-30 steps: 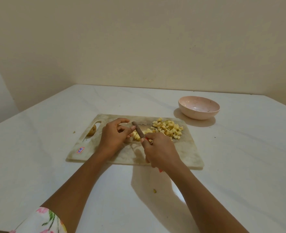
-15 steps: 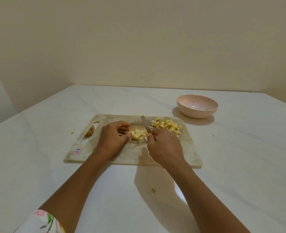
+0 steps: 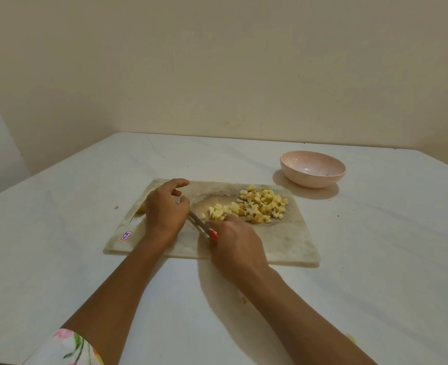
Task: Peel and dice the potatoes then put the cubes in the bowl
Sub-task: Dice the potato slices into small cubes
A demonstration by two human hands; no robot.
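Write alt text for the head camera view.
A person's right hand holds a red-handled knife over a cutting board beside diced potato; the left hand sits at the blade's tip. A pink bowl beyond holds no cubes.

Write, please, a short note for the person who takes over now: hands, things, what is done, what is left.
Right hand: grips the knife.
Left hand: curled over the board at the blade tip; contact with the blade unclear.
Cubes: heaped on the board.
Bowl: past the board's far right corner, no cubes inside.
Done: much dicing.
Left: cubes into the bowl; a potato piece beside the left hand, at the board's left edge, perhaps uncut.
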